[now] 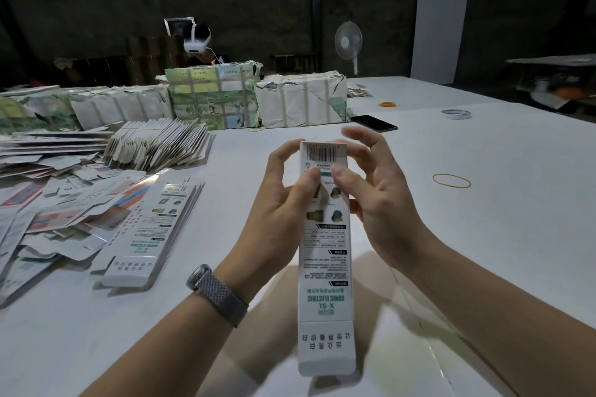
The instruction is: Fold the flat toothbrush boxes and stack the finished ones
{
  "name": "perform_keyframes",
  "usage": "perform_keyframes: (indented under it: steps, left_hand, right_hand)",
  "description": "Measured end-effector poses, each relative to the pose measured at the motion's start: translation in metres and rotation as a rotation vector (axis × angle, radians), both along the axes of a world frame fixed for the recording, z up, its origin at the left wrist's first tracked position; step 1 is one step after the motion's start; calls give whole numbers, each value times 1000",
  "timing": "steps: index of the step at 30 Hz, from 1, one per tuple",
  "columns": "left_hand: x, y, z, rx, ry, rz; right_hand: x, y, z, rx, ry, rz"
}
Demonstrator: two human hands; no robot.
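Across the white desk point(467, 235) sit wrapped bundles point(300, 100), then loose flat boxes point(64, 203) (left side) and a neat stack point(151, 229). Above the desk, the box point(324, 267) is pinched near its top by left hand point(283, 200) and right hand point(380, 200), thumbs on its face.
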State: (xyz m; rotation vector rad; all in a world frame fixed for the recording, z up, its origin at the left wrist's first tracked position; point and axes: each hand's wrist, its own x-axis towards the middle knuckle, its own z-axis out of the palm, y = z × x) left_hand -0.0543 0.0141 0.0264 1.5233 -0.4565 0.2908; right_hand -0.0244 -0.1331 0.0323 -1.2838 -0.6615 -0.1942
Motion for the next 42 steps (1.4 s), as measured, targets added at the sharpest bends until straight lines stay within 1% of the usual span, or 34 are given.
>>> perform_keyframes:
  steps: [9, 12, 15, 21, 29, 34, 42]
  left_hand:
    - [0, -4, -1, 111, -27, 47]
    - [-1, -7, -2, 143, -24, 42]
    - [-2, -13, -5, 189, -35, 24]
    - [2, -14, -9, 157, -32, 19]
    - [3, -13, -10, 195, -25, 33]
    - [3, -15, -11, 178, -13, 21]
    - [2, -15, -10, 210, -15, 15]
  right_hand:
    - [0, -1, 2, 5, 8, -11]
    - [1, 0, 5, 73, 54, 0]
    - [2, -2, 9, 120, 58, -54]
    - [3, -3, 4, 44, 94, -110]
    - [1, 0, 5, 17, 140, -94]
    - [0, -1, 6, 5, 140, -126]
    - [3, 1, 4, -23, 150, -176]
